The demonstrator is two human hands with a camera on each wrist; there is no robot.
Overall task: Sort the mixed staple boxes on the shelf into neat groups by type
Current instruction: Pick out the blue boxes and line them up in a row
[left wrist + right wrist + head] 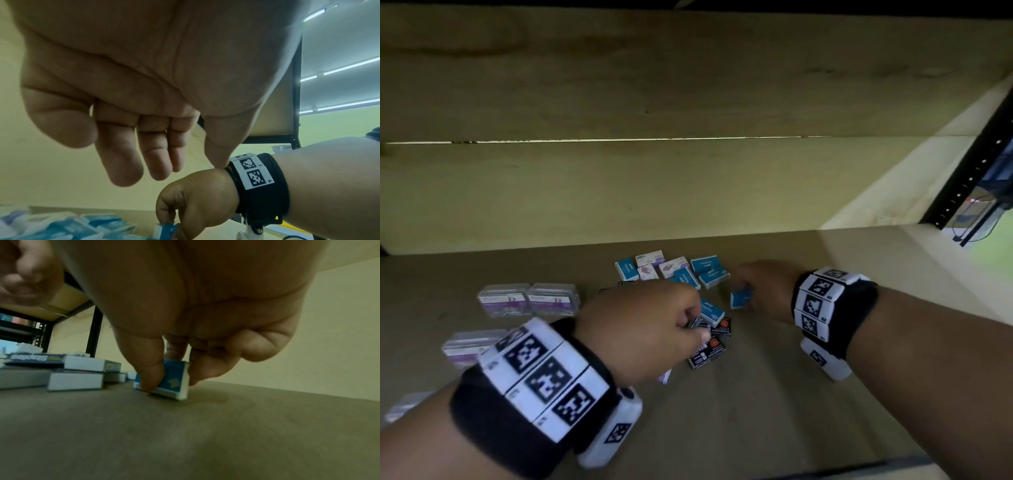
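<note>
My right hand (763, 291) pinches small blue-and-white cardboard staple box (172, 381) between thumb and fingers, box on edge, touching brown shelf board (774, 394), just right of mixed pile. My left hand (640, 329) hovers over black boxes with orange dots (709, 346), fingers loosely curled, holding nothing. Clear plastic purple-labelled boxes (529, 298) grouped left.

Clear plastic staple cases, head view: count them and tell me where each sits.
4 clear cases. Two lie side by side at the far left; a third lies nearer, beside the left wrist; a fourth is at the picture's left edge. The left arm may hide more.
</note>
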